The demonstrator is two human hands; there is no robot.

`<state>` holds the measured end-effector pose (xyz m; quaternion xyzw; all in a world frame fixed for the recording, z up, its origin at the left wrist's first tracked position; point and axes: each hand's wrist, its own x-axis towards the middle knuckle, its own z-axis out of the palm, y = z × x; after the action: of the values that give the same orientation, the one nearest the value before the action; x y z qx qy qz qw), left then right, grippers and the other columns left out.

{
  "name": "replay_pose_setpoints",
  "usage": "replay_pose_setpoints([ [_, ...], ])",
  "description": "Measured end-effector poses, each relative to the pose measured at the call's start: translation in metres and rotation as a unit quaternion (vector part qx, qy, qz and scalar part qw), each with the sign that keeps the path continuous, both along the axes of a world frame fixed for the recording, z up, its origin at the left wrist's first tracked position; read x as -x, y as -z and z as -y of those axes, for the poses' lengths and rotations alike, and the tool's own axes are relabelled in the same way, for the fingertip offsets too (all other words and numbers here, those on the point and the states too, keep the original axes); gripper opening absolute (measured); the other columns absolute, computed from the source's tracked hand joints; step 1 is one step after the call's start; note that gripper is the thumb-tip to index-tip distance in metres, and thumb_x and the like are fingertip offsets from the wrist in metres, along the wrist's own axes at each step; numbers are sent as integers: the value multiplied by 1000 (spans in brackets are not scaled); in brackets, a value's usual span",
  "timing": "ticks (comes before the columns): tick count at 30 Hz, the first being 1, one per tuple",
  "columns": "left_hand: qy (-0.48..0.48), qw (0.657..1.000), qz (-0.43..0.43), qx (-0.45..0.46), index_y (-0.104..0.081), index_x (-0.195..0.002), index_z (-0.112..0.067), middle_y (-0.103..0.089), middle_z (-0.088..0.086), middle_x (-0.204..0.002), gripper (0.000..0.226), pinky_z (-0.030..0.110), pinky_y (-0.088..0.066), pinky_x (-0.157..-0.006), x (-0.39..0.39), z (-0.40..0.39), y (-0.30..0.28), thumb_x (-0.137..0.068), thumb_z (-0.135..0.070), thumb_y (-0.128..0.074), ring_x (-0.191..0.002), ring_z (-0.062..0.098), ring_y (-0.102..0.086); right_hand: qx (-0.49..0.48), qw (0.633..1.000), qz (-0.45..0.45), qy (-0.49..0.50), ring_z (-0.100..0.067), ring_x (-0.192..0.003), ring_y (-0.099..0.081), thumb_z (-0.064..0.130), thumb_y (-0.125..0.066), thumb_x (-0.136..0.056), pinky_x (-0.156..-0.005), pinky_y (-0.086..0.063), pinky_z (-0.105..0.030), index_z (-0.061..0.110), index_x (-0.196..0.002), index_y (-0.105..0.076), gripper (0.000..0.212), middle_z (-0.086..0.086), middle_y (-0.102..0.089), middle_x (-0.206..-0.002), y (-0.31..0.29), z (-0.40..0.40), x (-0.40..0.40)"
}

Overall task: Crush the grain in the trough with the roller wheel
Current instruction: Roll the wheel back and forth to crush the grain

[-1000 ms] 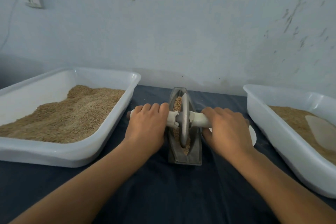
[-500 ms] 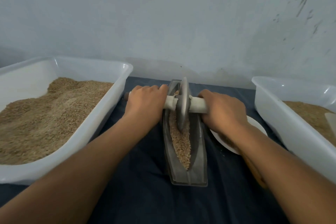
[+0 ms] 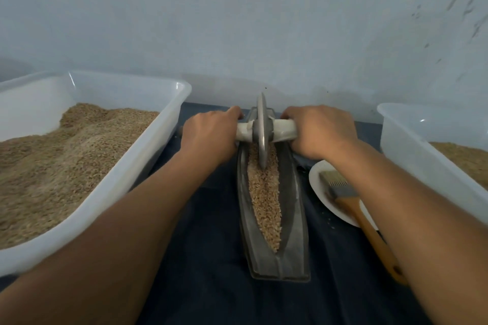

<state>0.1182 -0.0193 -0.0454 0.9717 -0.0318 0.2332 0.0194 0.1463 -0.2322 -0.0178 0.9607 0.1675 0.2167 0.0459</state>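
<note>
A narrow grey metal trough (image 3: 294, 219) lies lengthwise on the dark cloth, filled along its groove with tan grain (image 3: 265, 198). The grey roller wheel (image 3: 262, 134) stands upright in the groove at the far end of the trough. A pale axle handle (image 3: 284, 130) runs through the wheel to both sides. My left hand (image 3: 211, 140) grips the left half of the handle. My right hand (image 3: 319, 132) grips the right half. Both arms stretch forward over the table.
A white tub (image 3: 148, 155) heaped with grain stands at the left. Another white tub (image 3: 412, 153) with grain stands at the right. A white plate (image 3: 320, 187) carrying a wooden-handled brush (image 3: 361, 216) lies right of the trough, partly under my right forearm. A pale wall rises close behind.
Both hands have pushed the wheel from the middle of the trough to its far end, uncovering grain along the near part. The view has tipped forward and closer.
</note>
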Motion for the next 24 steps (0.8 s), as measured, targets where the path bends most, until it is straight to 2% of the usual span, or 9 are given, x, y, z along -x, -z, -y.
replay_pose_setpoints([
  [5,-25,1000,1,-16,-48,-120,-35,-49,-6,-80,37,33,-35,-55,18,5,-1,-87,-34,-65,-69,20,-48,-19,1000,8,1,-21,-80,-63,33,-70,-77,-58,-33,-29,42,-114,-62,39,10,-68,-90,9,5,20],
  [10,-16,999,4,-33,-46,-116,-33,-63,-4,-88,33,34,-41,-56,43,7,2,-88,-30,-64,-71,21,-56,-21,999,33,-2,-22,-83,-66,34,-67,-81,-59,-30,-32,39,-110,-60,30,10,-68,-90,14,6,49],
  [15,-14,995,45,-93,-44,-120,-29,-62,-5,-85,41,33,-39,-56,79,12,1,-86,-25,-65,-73,20,-62,-35,998,45,0,-22,-73,-57,34,-59,-87,-53,-21,-33,34,-103,-55,16,8,-62,-86,21,13,85],
  [20,30,991,80,-100,-30,-140,-29,-61,-6,-85,72,35,-48,-67,100,15,0,-81,-17,-68,-77,21,-60,-40,999,33,-14,-23,-85,-64,36,-53,-93,-58,-29,-34,36,-121,-56,28,6,-64,-95,26,27,116],
  [22,38,992,83,-92,-32,-139,-29,-61,-7,-87,71,36,-49,-74,104,15,-1,-80,-16,-69,-80,20,-59,-43,999,22,-19,-21,-87,-63,38,-52,-94,-59,-33,-34,38,-125,-55,31,6,-64,-98,25,30,123],
  [24,46,992,83,-85,-38,-135,-30,-61,-8,-97,62,35,-48,-85,106,14,1,-82,-20,-69,-89,19,-59,-61,998,14,-28,-21,-90,-61,37,-53,-94,-65,-43,-36,36,-126,-55,32,7,-63,-100,25,29,128],
])
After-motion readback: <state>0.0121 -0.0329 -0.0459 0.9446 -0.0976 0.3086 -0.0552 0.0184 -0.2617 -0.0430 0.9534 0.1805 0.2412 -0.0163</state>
